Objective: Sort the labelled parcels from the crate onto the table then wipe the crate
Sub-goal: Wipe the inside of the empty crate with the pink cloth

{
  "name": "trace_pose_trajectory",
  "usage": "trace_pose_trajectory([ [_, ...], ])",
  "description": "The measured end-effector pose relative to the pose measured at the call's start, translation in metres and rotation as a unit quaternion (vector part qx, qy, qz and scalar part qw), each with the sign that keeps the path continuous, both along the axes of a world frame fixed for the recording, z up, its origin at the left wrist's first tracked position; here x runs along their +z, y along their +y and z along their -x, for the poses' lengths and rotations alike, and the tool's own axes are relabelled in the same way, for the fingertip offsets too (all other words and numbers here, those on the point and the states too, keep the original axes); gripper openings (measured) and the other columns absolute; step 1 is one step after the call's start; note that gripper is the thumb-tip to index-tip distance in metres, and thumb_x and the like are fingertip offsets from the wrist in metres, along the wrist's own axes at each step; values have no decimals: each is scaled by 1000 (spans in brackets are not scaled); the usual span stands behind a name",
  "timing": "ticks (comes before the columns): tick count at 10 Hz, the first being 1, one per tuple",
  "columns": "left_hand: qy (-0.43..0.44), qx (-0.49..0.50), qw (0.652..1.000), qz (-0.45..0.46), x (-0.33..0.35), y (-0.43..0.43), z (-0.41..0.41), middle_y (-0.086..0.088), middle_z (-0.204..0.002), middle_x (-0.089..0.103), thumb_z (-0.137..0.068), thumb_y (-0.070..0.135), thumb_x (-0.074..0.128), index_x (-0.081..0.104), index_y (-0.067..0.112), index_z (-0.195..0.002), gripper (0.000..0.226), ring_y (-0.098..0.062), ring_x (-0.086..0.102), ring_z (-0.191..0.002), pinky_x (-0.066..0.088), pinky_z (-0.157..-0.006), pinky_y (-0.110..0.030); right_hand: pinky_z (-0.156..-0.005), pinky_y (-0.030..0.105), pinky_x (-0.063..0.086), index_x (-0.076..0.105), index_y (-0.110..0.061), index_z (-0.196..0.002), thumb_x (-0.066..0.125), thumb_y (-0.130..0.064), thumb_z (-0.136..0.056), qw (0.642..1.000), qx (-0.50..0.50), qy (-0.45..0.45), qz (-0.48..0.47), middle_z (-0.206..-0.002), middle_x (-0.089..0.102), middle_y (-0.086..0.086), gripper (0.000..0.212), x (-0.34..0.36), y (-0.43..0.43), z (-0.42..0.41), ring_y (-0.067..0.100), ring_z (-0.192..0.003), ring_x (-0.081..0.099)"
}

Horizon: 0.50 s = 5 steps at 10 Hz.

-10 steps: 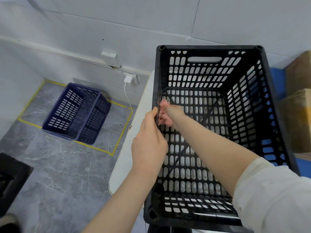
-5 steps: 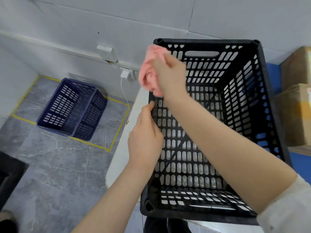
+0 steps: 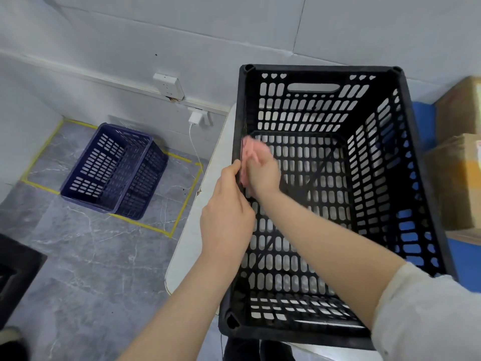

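While the empty black crate stands on the white surface, the left hand has its grip clamped over the crate's left rim. The right hand has its grip closed on a pink cloth against that wall's inside. Judged: crate stiff, light, slotted, best held by the rim; cloth soft, may snag.

A: How many crates?
B: Two: black crate centre, blue crate left.
A: Boxes?
B: Two at right edge: upper cardboard box, lower cardboard box.
A: Cloths?
B: One pink cloth.
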<state>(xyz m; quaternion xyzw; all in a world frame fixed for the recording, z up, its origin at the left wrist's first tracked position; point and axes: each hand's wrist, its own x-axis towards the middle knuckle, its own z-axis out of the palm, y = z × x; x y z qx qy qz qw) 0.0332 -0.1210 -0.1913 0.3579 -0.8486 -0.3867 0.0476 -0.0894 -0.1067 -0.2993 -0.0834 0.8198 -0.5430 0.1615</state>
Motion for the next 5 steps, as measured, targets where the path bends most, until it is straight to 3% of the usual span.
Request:
trace_pose_trajectory([
  [1, 5, 7, 1000, -9, -2, 0, -1, -2, -115, 64, -96, 10, 34, 37, 33, -138, 48, -27, 60, -96, 48, -80, -43, -86, 31, 42, 62, -17, -115, 44, -20, -97, 971, 112, -52, -203, -118, 58, 11, 25, -38, 23, -28, 28, -109, 54],
  [2, 14, 6, 1000, 0, -3, -1, 0, -2, -116, 65, -97, 10, 33, 38, 31, -138, 47, -28, 60, -96, 47, -79, -43, -86, 29, 45, 63, -16, -112, 48, -14, -96, 975, 89, -105, -175, -118, 61, 10, 23, -22, 19, -26, 28, -109, 57],
  [3, 13, 5, 1000, 2, -4, 0, 0, -2, -114, 65, -96, 8, 33, 38, 30, -139, 49, -29, 60, -94, 47, -79, -44, -76, 21, 57, 64, -15, -107, 49, -15, -98, 928, -26, -373, 2, -111, 67, 5, 18, 19, 15, -3, 12, -96, 65],
  [4, 20, 9, 1000, 3, -3, 0, 0, -2, -117, 64, -94, 2, 33, 39, 28, -139, 53, -31, 59, -96, 46, -80, -45, -57, 23, 58, 63, -11, -120, 57, -12, -96, 931, -55, -349, 96, -96, 66, 4, 25, 68, 6, 14, 12, -71, 65],
  [5, 24, 4, 1000, 5, -3, 0, 0, -4, -106, 64, -90, -1, 32, 39, 28, -137, 56, -33, 57, -87, 45, -75, -46, -67, 31, 59, 72, -13, -100, 59, -7, -91, 953, -60, -240, 172, -92, 68, -2, 17, 106, 7, 15, 14, -73, 66],
])
